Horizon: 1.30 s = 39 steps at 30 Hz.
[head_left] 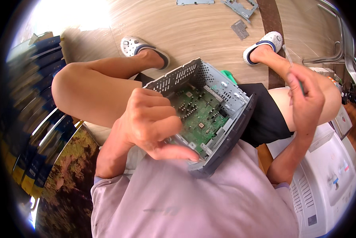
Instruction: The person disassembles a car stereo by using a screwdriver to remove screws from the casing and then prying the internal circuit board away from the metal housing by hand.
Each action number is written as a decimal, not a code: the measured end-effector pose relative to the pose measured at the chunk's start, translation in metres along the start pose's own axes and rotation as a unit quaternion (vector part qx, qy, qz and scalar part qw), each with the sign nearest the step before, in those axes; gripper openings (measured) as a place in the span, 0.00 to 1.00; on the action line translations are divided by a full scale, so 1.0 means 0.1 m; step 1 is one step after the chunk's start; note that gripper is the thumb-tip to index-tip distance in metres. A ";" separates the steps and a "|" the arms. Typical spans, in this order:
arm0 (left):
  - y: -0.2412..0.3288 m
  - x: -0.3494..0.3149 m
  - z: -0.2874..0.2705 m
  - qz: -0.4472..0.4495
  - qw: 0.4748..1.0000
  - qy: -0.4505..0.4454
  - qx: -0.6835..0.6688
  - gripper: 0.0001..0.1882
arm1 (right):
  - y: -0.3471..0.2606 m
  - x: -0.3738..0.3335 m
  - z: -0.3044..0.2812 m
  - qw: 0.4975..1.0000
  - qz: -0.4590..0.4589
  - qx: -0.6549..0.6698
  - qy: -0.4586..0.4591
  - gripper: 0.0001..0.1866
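Observation:
An opened car stereo unit (221, 93) is tilted in my lap. Its grey perforated metal case surrounds a green circuit board (201, 115), and a dark curved front panel (225, 146) runs along its right side. My left hand (148, 123) is closed on the near left edge of the case, thumb stretched toward the front panel; the edge under the fingers is hidden. Raised over my right knee, away from the unit, my right hand (307, 93) is closed around a thin screwdriver (288, 54). Its pale shaft points up, and a bit of green shows between the fingers.
On the floor ahead lie a grey metal bracket (241, 8), a small perforated plate (240, 29) and a flat metal piece (194, 2). A green object (228, 76) peeks out behind the case. Stacked blue boxes (43, 55) stand left, a white appliance (320, 178) right.

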<state>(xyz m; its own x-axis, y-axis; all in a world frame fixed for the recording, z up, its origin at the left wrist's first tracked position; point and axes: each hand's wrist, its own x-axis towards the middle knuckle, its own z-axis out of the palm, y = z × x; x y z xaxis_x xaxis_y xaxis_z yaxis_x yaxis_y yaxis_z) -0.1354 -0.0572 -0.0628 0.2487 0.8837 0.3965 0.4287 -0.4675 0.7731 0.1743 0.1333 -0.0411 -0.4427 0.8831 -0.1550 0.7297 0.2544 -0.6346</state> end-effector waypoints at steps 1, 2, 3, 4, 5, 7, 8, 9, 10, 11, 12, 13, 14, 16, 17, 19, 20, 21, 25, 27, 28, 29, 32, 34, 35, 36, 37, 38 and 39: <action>-0.01 -0.03 0.01 -0.005 1.000 -0.003 0.006 0.36 | -0.08 0.11 -0.01 1.000 -0.003 0.007 -0.003 0.12; -0.01 -0.03 0.04 0.003 1.000 0.018 0.002 0.36 | -0.20 0.20 -0.05 0.997 -0.060 -0.038 0.021 0.13; -0.01 -0.05 0.05 0.005 1.000 0.025 0.004 0.36 | -0.27 0.27 -0.05 0.994 -0.090 -0.058 0.032 0.13; -0.01 -0.07 0.07 0.005 0.999 0.033 0.009 0.36 | -0.33 0.36 -0.03 0.989 -0.122 -0.075 0.042 0.13; -0.01 -0.10 0.08 0.003 0.999 0.039 0.014 0.36 | -0.37 0.44 0.00 0.988 -0.150 -0.017 0.014 0.13; -0.01 -0.10 0.11 -0.001 0.998 0.056 0.024 0.36 | -0.49 0.53 0.04 0.983 -0.179 0.040 -0.013 0.14; 0.01 -0.10 0.11 -0.001 0.998 0.063 0.028 0.36 | -0.63 0.54 0.09 0.983 -0.118 0.121 -0.067 0.13; 0.02 -0.10 0.11 0.000 0.997 0.068 0.034 0.36 | -0.72 0.59 0.09 0.974 -0.097 0.163 -0.121 0.14; 0.01 -0.11 0.13 0.006 0.996 0.076 0.037 0.37 | -0.82 0.63 0.09 0.962 -0.071 0.200 -0.171 0.16; 0.01 -0.12 0.14 0.010 0.996 0.081 0.036 0.37 | -0.82 0.66 0.11 0.963 -0.070 0.197 -0.171 0.16; 0.01 -0.14 0.15 0.014 0.996 0.086 0.036 0.37 | -0.81 0.69 0.14 0.943 -0.082 0.261 -0.189 0.17; 0.03 -0.16 0.15 0.007 0.995 0.091 0.040 0.37 | -0.80 0.71 0.16 0.918 -0.093 0.323 -0.208 0.20; 0.05 -0.16 0.16 0.004 0.995 0.096 0.040 0.37 | -0.79 0.71 0.17 0.920 -0.090 0.319 -0.208 0.20; 0.10 -0.16 0.14 0.002 0.994 0.097 0.050 0.36 | -0.77 0.71 0.21 0.853 -0.093 0.435 -0.272 0.26; 0.09 -0.16 0.14 0.003 0.994 0.097 0.055 0.36 | -0.73 0.71 0.23 0.853 -0.092 0.434 -0.274 0.26; 0.10 -0.16 0.16 0.005 0.993 0.100 0.061 0.36 | -0.64 0.70 0.28 0.781 -0.128 0.503 -0.348 0.32; 0.08 -0.16 0.16 0.009 0.993 0.100 0.067 0.36 | -0.68 0.65 0.31 0.784 -0.085 0.514 -0.338 0.35; 0.08 -0.16 0.16 0.011 0.992 0.101 0.070 0.36 | -0.66 0.66 0.38 0.784 -0.084 0.513 -0.340 0.35; 0.09 -0.11 0.19 0.005 0.992 0.102 0.073 0.36 | -0.74 0.67 0.63 0.722 0.005 0.595 -0.352 0.24; 0.09 -0.12 0.19 0.007 0.992 0.103 0.077 0.35 | -0.83 0.58 0.77 0.759 0.022 0.542 -0.360 0.19; 0.07 -0.12 0.20 0.009 0.992 0.102 0.077 0.35 | -0.87 0.53 0.82 0.765 0.040 0.533 -0.359 0.18; 0.06 -0.12 0.21 0.010 0.992 0.106 0.074 0.35 | -0.91 0.48 0.86 0.772 0.058 0.522 -0.357 0.16; 0.05 -0.12 0.24 0.012 0.991 0.114 0.075 0.35 | -1.05 0.38 0.91 0.786 0.195 0.487 -0.328 0.17; 0.05 -0.12 0.23 0.015 0.990 0.120 0.078 0.35 | -1.12 0.26 0.91 0.812 0.176 0.458 -0.317 0.19; 0.06 -0.11 0.22 0.013 0.990 0.116 0.082 0.35 | -1.13 0.22 0.91 0.837 0.158 0.426 -0.305 0.20; 0.06 -0.10 0.22 0.013 0.990 0.113 0.085 0.35 | -1.13 0.18 0.94 0.840 0.147 0.422 -0.306 0.23; 0.07 -0.09 0.22 0.012 0.990 0.111 0.086 0.35 | -1.14 0.18 0.94 0.840 0.147 0.423 -0.305 0.23; 0.07 -0.09 0.22 0.011 0.990 0.111 0.086 0.35 | -1.16 0.19 0.94 0.840 0.148 0.413 -0.320 0.23; 0.07 -0.08 0.22 0.011 0.990 0.111 0.086 0.35 | -1.17 0.19 0.94 0.839 0.149 0.402 -0.334 0.23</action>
<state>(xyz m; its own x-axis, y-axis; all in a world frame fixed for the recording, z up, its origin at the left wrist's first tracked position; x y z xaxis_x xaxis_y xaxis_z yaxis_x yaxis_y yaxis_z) -0.1153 -0.0684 -0.0719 0.0704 0.8475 0.5261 0.5722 -0.4663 0.6747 0.0312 0.0833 -0.0407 -0.6920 0.3736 -0.6177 0.3916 -0.5246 -0.7559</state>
